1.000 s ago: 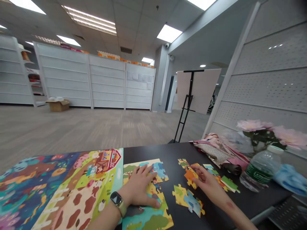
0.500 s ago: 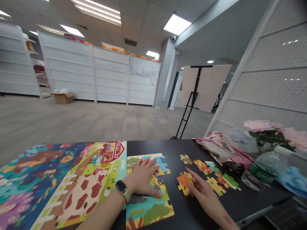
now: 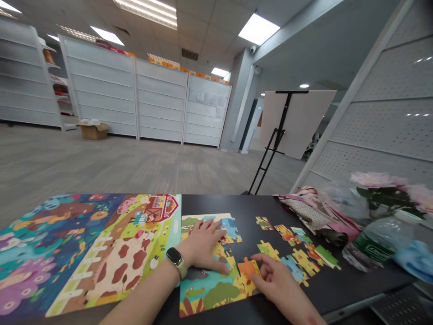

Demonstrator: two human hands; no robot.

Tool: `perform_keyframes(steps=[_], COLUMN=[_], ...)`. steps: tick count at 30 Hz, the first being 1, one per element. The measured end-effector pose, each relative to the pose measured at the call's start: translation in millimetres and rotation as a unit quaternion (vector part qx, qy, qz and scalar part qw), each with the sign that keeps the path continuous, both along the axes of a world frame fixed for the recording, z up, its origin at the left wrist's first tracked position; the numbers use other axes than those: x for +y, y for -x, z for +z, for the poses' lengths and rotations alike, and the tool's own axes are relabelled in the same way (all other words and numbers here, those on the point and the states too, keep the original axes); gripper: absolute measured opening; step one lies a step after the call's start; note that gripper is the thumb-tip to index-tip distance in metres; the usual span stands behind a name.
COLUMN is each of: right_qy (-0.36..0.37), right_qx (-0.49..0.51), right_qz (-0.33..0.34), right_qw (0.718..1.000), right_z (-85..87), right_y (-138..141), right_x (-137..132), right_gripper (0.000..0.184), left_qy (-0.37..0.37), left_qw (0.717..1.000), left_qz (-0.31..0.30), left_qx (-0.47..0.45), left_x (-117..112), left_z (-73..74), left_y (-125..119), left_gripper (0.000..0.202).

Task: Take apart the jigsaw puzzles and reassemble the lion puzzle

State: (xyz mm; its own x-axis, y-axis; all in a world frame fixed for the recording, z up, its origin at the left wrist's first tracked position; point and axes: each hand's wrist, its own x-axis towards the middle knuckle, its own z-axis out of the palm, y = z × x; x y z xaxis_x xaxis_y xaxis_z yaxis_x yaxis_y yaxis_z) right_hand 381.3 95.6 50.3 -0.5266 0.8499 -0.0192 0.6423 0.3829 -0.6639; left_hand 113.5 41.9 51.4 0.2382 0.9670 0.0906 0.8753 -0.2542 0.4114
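Observation:
A partly joined jigsaw puzzle (image 3: 211, 293) with a farm scene lies on the black table (image 3: 246, 207), beside a large colourful farm picture board (image 3: 101, 253). My left hand (image 3: 203, 246) rests flat on the joined pieces, fingers spread, with a smartwatch (image 3: 175, 262) on the wrist. My right hand (image 3: 272, 282) holds an orange and yellow jigsaw piece (image 3: 248, 271) against the right edge of the joined section. Several loose jigsaw pieces (image 3: 296, 266) lie to the right of that hand. Its fingers hide part of the held piece.
A plastic water bottle (image 3: 379, 246), pink artificial flowers (image 3: 379, 180), patterned fabric (image 3: 313, 216) and a blue crumpled item (image 3: 416, 259) sit at the table's right end. Beyond the far edge are a black easel (image 3: 275, 140) and white shelving (image 3: 158, 101).
My right hand has moved left with the orange piece, from among the loose pieces to the joined section's edge. My left hand stays in place. The view has shifted slightly.

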Motion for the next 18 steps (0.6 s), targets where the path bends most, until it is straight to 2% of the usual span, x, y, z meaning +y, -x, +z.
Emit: perform_keyframes(steps=[3,5,8,11,15,18], right_qy=[-0.106,-0.147,-0.134,-0.137,-0.164,-0.167], right_qx=[-0.078,-0.106,-0.107,-0.062,-0.023,-0.025], right_qz=[0.01,0.014,0.054,0.116,0.161,0.188], right_qw=[0.991,0.983,0.984,0.982,0.973,0.968], right_z=[13.3,20.8,23.8,16.9,6.4,5.9], right_y=[0,2,6,7,-1,-10], right_x=[-3,-6,-13,-20,-20,-17], right_gripper=[0.025,0.022,0.021,0.026,0.027,0.032], left_qy=[-0.003,-0.004,-0.008,-0.006,0.0,0.003], left_qw=[1.0,1.0,1.0,1.0,1.0,1.0], left_qz=[-0.001,0.0,0.002,0.004,0.005,0.006], left_qx=[0.003,0.005,0.006,0.009,0.011,0.011], left_x=[0,0,0,0,0,-1], left_z=[-0.7,-1.3,-2.0,-1.6,0.3,2.1], left_y=[0,0,0,-1,-2,-2], left_gripper=[0.108,0.108,0.108,0.108,0.107,0.107])
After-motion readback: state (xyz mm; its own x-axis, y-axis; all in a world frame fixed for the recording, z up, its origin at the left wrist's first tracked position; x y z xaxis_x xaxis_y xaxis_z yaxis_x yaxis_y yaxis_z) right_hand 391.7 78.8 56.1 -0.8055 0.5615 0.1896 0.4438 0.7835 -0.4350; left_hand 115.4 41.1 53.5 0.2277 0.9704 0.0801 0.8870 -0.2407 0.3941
